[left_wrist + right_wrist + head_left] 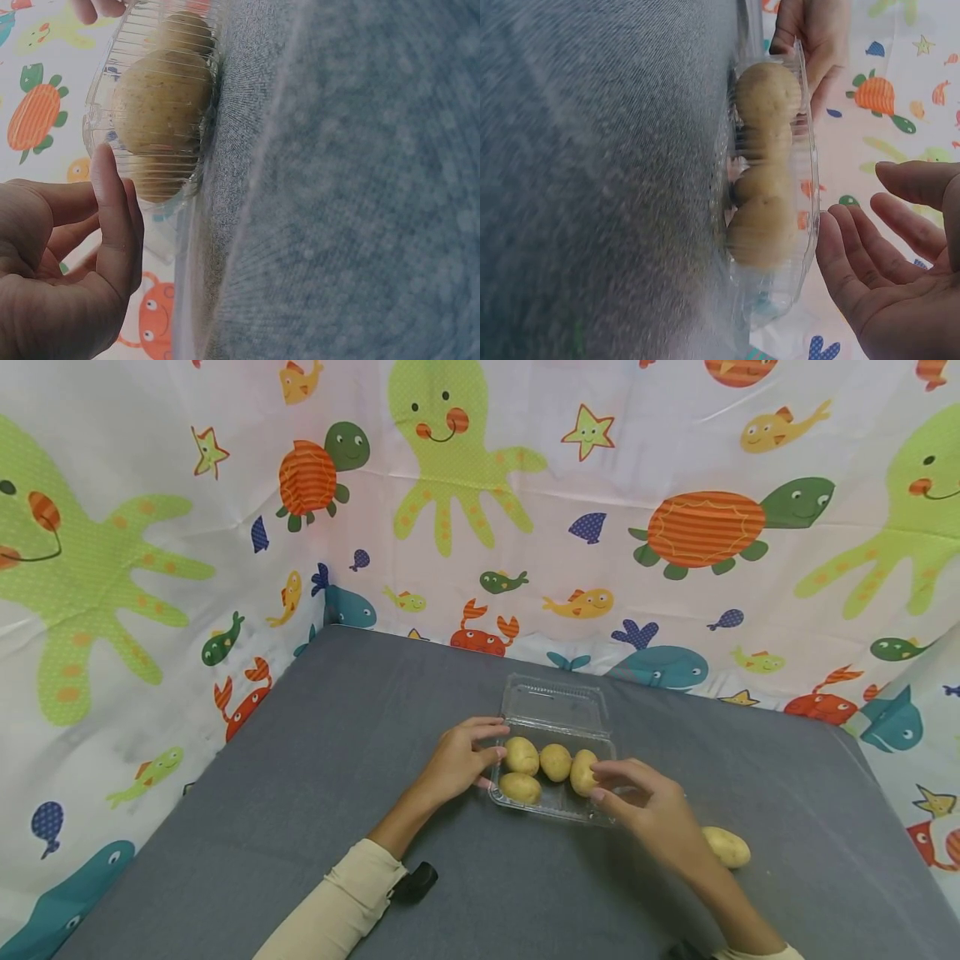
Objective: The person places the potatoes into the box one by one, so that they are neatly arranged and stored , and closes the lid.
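Note:
A clear plastic clamshell container (pixel 555 807) stands on the grey cloth with its lid (pixel 555 703) folded back. Several potatoes (pixel 556 762) lie inside, also visible through the ribbed wall in the left wrist view. My left hand (pixel 461 762) holds the container's left edge, thumb at the rim. My right hand (pixel 651 806) hovers over the right edge beside the rightmost potato (pixel 582 773); in the right wrist view its fingers (pixel 855 251) are spread and hold nothing. One more potato (pixel 726 847) rests on the cloth, partly hidden by my right forearm.
A grey cloth (pixel 315 760) covers the table. Behind and at both sides hangs a white curtain (pixel 525 485) printed with sea animals. A black strap piece (pixel 415 883) sits at my left wrist.

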Demonstrator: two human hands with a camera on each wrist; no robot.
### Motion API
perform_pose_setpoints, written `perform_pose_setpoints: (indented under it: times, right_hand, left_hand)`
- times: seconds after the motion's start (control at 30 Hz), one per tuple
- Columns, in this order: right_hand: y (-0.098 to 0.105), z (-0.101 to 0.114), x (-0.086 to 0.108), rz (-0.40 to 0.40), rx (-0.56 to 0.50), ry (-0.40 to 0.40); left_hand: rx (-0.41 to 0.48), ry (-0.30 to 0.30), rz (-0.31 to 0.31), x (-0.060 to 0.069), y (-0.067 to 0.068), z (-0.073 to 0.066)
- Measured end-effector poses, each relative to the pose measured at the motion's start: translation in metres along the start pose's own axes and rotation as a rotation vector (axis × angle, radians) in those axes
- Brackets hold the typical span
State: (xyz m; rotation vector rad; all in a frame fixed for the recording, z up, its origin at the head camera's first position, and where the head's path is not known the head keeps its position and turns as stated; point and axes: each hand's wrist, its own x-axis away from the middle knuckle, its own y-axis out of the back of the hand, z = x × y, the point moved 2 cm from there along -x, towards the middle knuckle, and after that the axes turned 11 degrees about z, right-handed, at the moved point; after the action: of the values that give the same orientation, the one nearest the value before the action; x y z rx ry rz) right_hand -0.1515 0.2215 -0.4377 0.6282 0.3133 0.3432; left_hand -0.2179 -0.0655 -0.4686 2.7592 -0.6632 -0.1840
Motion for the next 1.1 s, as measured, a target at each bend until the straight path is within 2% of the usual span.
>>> perform_pose_setpoints:
  times: [0.4,0.77,1.1]
  right_hand:
    - [0.014,-0.005,0.018,-0.041,0.019,-0.020]
    - [0.033,-0.014,0.037,-0.064,0.071,-0.117]
    - [0.049,-0.023,0.054,-0.083,0.069,-0.206]
  left_hand:
    - [-0.018,0.008,0.002,0.000,0.000,0.000]
    - [-0.008,0.015,0.002,0.000,0.000,0.000]
    - [0.007,0.006,0.000,0.000,-0.001,0.000]
